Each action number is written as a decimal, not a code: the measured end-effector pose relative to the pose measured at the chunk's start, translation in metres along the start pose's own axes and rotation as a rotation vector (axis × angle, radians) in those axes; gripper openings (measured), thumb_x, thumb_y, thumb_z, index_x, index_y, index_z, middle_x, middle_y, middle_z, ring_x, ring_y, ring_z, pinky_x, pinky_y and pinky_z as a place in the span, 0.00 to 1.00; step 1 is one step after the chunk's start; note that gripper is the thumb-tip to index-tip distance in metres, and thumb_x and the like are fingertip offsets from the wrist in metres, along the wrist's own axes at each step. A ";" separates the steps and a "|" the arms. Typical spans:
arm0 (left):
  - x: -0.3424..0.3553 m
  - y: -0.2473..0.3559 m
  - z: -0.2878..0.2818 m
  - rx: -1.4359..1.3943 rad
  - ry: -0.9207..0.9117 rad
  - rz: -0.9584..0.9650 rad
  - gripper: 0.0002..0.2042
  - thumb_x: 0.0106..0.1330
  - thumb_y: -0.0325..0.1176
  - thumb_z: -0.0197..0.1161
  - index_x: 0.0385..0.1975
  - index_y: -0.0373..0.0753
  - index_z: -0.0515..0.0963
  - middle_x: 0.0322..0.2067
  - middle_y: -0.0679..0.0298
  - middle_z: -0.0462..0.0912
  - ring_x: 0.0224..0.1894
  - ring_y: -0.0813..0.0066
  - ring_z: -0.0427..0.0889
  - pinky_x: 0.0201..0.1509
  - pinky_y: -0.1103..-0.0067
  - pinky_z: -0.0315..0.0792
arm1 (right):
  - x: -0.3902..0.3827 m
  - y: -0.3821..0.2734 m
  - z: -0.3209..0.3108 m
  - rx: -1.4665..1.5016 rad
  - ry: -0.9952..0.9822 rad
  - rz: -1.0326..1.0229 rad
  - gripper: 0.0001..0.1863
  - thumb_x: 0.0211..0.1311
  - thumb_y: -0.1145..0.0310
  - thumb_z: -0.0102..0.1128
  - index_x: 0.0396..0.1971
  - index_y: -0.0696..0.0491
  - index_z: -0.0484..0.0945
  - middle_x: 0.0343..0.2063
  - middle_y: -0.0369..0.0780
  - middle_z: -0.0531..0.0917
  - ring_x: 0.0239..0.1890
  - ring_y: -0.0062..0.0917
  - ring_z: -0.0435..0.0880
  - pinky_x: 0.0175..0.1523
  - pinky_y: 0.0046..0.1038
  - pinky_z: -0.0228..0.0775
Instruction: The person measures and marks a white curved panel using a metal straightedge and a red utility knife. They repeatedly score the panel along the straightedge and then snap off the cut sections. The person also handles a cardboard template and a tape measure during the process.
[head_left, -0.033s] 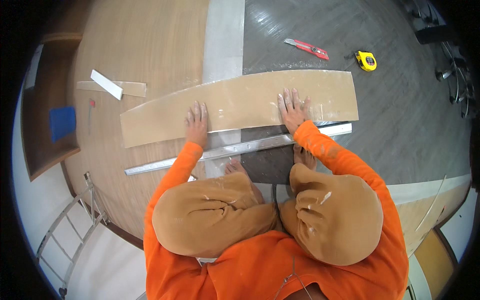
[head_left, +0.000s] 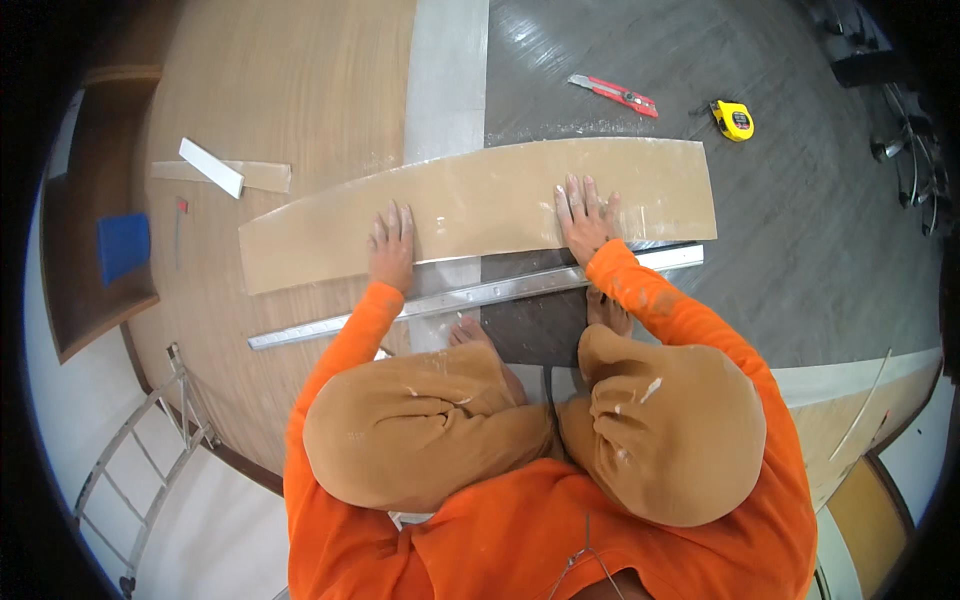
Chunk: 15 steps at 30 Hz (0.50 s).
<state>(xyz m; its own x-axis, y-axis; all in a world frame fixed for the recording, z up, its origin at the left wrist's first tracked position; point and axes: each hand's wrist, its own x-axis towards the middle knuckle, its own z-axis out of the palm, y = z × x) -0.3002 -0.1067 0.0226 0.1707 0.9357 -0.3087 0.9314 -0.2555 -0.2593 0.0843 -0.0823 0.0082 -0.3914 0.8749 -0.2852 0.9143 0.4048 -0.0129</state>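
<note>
A long tan board (head_left: 480, 200) with pale, dusty edges lies across the floor in front of my feet. My left hand (head_left: 393, 243) rests flat on its near edge, left of the middle, fingers stretched out. Farther right, my right hand (head_left: 587, 218) presses flat on the same board with its fingers spread. White dust coats the fingers of both hands. Between the board and my feet lies a long silver metal profile (head_left: 480, 293), slightly aslant, passing beneath my forearms. Neither hand is wrapped round anything.
Beyond the board lie a red utility knife (head_left: 615, 95) and a yellow tape measure (head_left: 733, 121). A white strip (head_left: 211, 167) crosses a tan offcut (head_left: 268, 177) at the left. A metal ladder (head_left: 135, 460) is at lower left; a blue object (head_left: 124, 248) sits in a wooden cabinet (head_left: 75, 270).
</note>
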 end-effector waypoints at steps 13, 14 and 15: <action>0.009 -0.015 -0.018 -0.026 -0.080 0.091 0.40 0.65 0.26 0.58 0.78 0.40 0.51 0.78 0.45 0.48 0.74 0.33 0.58 0.65 0.46 0.69 | 0.009 -0.002 0.023 -0.124 0.067 -0.019 0.32 0.73 0.66 0.45 0.76 0.53 0.58 0.78 0.52 0.51 0.78 0.59 0.50 0.63 0.82 0.50; 0.010 -0.017 -0.018 -0.047 -0.094 0.105 0.40 0.65 0.26 0.59 0.78 0.40 0.50 0.78 0.45 0.47 0.74 0.33 0.58 0.66 0.46 0.69 | 0.011 -0.001 0.020 -0.110 0.036 -0.015 0.32 0.73 0.66 0.44 0.76 0.53 0.58 0.78 0.52 0.51 0.78 0.59 0.50 0.64 0.82 0.50; 0.013 -0.019 -0.020 -0.068 -0.106 0.122 0.41 0.64 0.26 0.60 0.79 0.40 0.50 0.78 0.45 0.47 0.75 0.33 0.57 0.66 0.46 0.69 | 0.011 0.001 0.016 -0.096 0.004 -0.008 0.32 0.73 0.65 0.44 0.76 0.53 0.58 0.78 0.52 0.51 0.78 0.59 0.49 0.64 0.82 0.49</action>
<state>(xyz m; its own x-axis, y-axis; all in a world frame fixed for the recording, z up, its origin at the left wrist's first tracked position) -0.3088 -0.0846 0.0418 0.2527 0.8668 -0.4298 0.9259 -0.3456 -0.1526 0.0826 -0.0759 -0.0102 -0.3992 0.8726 -0.2815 0.8970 0.4352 0.0770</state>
